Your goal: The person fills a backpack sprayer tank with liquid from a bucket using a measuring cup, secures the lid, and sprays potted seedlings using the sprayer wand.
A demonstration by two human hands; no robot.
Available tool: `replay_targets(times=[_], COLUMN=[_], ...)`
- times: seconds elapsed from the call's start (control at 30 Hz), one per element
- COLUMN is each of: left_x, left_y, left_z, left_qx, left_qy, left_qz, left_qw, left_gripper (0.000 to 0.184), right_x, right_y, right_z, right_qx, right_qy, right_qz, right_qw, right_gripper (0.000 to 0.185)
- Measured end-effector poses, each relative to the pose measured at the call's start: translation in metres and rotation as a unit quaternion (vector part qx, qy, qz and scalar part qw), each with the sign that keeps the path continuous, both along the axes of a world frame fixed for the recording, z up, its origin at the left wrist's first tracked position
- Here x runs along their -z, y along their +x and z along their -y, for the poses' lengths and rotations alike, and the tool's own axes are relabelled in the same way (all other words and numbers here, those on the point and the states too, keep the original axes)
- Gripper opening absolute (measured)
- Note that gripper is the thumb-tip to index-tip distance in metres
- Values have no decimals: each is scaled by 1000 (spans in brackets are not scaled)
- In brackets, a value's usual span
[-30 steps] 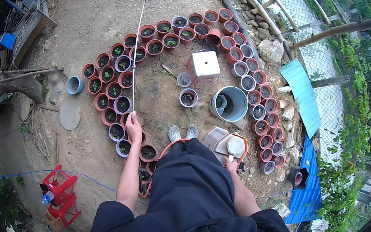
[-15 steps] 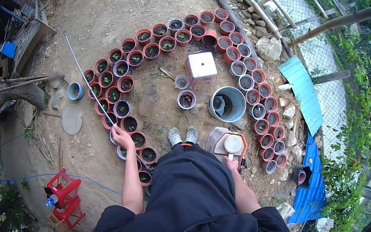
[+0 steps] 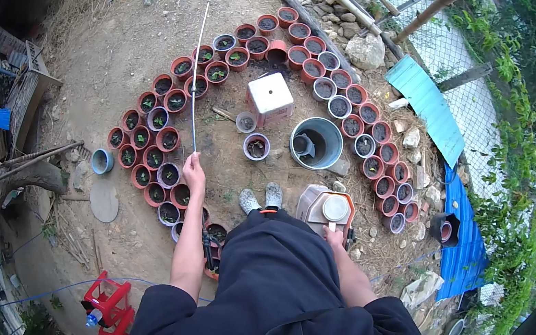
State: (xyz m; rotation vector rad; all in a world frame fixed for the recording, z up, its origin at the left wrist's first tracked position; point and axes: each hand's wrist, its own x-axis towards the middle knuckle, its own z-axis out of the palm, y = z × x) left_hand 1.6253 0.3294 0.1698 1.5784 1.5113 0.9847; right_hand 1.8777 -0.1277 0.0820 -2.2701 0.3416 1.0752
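Reddish pots point(image 3: 235, 68), seedlings point(image 3: 235, 56) in soil point(image 3: 267, 24), wand point(image 3: 195, 77)

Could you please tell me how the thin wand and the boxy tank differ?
The wand is long and slender, while the tank is short and bulky. The wand extends forward from the left hand, across the view of the pots; the tank is close by the person's right side, next to the right hand. Each has a hand at it.

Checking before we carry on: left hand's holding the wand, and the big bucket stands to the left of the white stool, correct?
Not quite: the head view shows the big bucket to the right of the white stool. The left hand does hold the wand.
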Motion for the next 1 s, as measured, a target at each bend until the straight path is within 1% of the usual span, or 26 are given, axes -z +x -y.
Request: replay_targets(times=[0.07,0.1,0.13,0.2,0.23,0.27,0.33,0.43,0.5,0.57,0.63,0.77,0.93,0.97,1.0], left_x=[4,5,7,-1,-5,-6,-8,-18,-13,-11,-11,-6,4,9,13], left_y=[15,22,28,44,51,59,74,92,102,106,102,91,75,74,71], left_z=[-7,-10,-11,-17,-20,-23,-27,-26,-23,-19,-14,-3,6,12,10], left_qx=[69,83,85,129,139,143,187,232,256,279,307,354,400,406,415], left_qy=[-69,-86,-88,-84,-80,-80,-89,-108,-100,-93,-123,-147,-201,-161,-162], left_qz=[25,49,50,60,27,27,49,30,37,44,44,33,-11,32,31], left_qw=[995,992,991,986,987,986,977,966,961,955,943,923,894,899,895], left_gripper=[39,39,39,38,38,38,37,36,35,35,34,35,34,35,35], right_x=[-10,-17,-23,-29,-31,-31,-29,-19,-20,-22,-24,-14,-17,-17,-18], right_y=[0,-1,-2,-4,-4,-5,-10,-18,-23,-28,-37,-54,-84,-91,-100], right_z=[-2,-1,0,4,5,7,13,25,27,30,35,49,51,52,51], right_qx=[18,29,39,39,37,41,67,110,130,149,149,157,203,215,228], right_qy=[8,3,-3,-9,-14,-15,-1,16,13,9,17,2,0,4,7], right_qz=[-5,-12,-19,-18,-18,-17,-12,-16,-17,-18,-3,2,18,22,27], right_qw=[1000,1000,999,999,999,999,998,994,991,989,989,988,979,976,973], right_gripper=[31,34,36,37,37,37,35,33,32,31,32,34,34,33,32])
